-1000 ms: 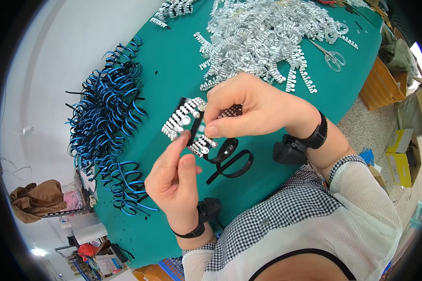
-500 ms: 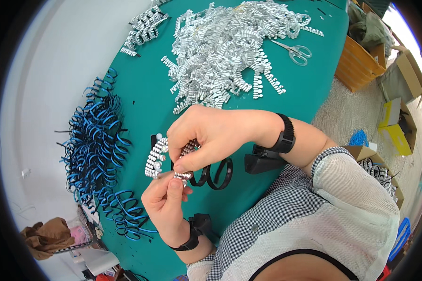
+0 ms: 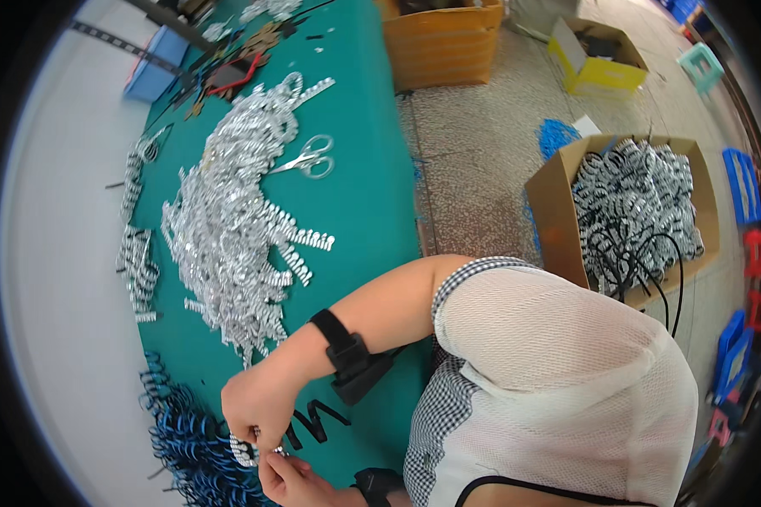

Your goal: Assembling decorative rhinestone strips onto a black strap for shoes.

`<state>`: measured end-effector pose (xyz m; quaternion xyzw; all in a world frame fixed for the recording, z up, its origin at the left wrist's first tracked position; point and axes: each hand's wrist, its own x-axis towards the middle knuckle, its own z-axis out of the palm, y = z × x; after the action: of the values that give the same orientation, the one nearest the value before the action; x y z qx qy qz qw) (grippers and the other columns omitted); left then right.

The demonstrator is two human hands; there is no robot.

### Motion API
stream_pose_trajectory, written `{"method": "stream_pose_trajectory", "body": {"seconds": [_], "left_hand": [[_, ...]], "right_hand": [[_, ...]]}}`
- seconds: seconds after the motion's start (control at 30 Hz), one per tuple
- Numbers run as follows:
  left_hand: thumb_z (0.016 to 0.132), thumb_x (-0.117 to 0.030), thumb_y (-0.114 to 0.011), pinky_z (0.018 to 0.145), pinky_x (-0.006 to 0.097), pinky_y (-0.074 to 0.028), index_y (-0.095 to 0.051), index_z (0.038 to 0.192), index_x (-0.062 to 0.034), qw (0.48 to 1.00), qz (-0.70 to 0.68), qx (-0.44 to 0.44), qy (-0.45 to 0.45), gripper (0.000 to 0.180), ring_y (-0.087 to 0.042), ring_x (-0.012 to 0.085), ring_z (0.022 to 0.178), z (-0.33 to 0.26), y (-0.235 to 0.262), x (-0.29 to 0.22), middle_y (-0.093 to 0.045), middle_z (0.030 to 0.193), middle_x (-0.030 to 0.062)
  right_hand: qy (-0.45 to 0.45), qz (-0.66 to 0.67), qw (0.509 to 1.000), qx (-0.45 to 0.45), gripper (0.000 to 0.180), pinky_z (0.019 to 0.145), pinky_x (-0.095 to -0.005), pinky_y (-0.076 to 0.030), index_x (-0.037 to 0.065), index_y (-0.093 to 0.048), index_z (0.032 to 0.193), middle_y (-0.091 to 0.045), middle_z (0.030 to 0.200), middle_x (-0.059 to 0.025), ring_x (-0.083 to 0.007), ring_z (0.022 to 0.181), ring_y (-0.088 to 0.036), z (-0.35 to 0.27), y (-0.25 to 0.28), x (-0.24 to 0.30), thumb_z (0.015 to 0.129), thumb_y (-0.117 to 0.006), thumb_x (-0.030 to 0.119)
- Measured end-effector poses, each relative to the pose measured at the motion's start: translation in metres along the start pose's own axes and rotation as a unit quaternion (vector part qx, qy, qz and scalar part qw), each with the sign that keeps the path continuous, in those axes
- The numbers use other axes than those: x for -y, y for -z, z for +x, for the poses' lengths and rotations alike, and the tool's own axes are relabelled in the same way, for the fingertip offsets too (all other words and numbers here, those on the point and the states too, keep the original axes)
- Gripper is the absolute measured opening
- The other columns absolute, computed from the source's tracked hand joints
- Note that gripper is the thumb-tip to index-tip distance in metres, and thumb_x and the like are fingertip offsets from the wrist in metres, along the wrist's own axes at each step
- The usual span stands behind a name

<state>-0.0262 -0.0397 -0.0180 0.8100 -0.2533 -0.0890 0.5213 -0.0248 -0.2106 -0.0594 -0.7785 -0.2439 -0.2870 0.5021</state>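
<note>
Strip (image 3: 318, 429) was in my hands, low and left of centre in the head view, above the green worktop (image 3: 372, 169). Its long axis ran roughly crosswise: black tail pointing right, away from my fingers, silver end (image 3: 243, 452) curving out on the left.

Right hand (image 3: 260, 414): forearm slanted down and left across the worktop, wrist bent, knuckles uppermost, fingers pointing down. Fingers were closed in a pinch on the strip, with little gap showing. A black band (image 3: 338, 338) circled this wrist.

Left hand (image 3: 294, 480): came in from the lower edge, just below the right, fingertips angled up and left. Thumb and fingers were drawn together on a small silver part of the strip; the two hands met there.

Appearance: tail black, narrow and flat, sprung into open loops that read as a zigzag; silver part ridged and shiny, partly hidden by my fingers.

Nearby: blue-and-black coils (image 3: 199, 431) just left of the hands; pile of silver trim (image 3: 237, 186) beyond them, scissors (image 3: 300, 160) beside it.
</note>
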Motion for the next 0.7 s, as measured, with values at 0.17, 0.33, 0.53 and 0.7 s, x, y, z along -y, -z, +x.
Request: {"method": "stream_pose_trajectory", "body": {"seconds": [0.17,0.33,0.53,0.7], "left_hand": [[0.090,-0.028,-0.054,0.045,0.024,-0.021,-0.050,0.062,-0.0032,1.000,0.012,0.011,0.004,0.037,-0.026,0.0064,0.047,-0.001,-0.001,0.006,-0.037,0.052,-0.0011],[0.089,-0.026,-0.055,0.046,0.024,-0.022,-0.049,0.062,-0.0027,1.000,-0.023,0.012,0.006,0.036,-0.029,0.0069,0.048,0.003,-0.004,0.007,-0.039,0.053,-0.0013],[0.089,-0.022,-0.056,0.053,0.024,-0.036,-0.060,0.086,0.0056,0.999,-0.043,0.021,0.024,0.027,-0.047,0.0121,0.060,0.010,0.022,0.017,-0.055,0.072,0.0070],[0.089,-0.013,-0.053,0.046,0.017,-0.026,-0.050,0.069,-0.0006,0.994,-0.099,0.047,-0.001,0.023,-0.035,0.0038,0.051,0.018,0.020,0.026,-0.050,0.066,0.0000]], "right_hand": [[0.008,0.000,1.000,-0.004,0.018,0.048,-0.0309,-0.044,0.006,-0.067,0.061,-0.062,0.058,-0.0046,-0.0181,0.054,-0.059,-0.004,0.000,0.002,0.063,-0.060,0.023],[-0.004,0.009,1.000,-0.010,0.019,0.048,-0.0306,-0.044,0.007,-0.068,0.062,-0.062,0.058,-0.0046,-0.0180,0.054,-0.059,-0.005,0.000,-0.002,0.063,-0.059,0.024],[0.005,0.026,0.999,-0.019,0.019,0.048,-0.0315,-0.044,0.006,-0.067,0.062,-0.062,0.057,-0.0059,-0.0203,0.053,-0.059,0.007,-0.001,-0.001,0.063,-0.059,0.023],[-0.042,0.057,0.997,-0.036,0.013,0.047,-0.0289,-0.043,0.004,-0.065,0.069,-0.061,0.058,-0.0063,-0.0169,0.050,-0.057,-0.006,0.025,0.005,0.067,-0.063,0.017]]}}
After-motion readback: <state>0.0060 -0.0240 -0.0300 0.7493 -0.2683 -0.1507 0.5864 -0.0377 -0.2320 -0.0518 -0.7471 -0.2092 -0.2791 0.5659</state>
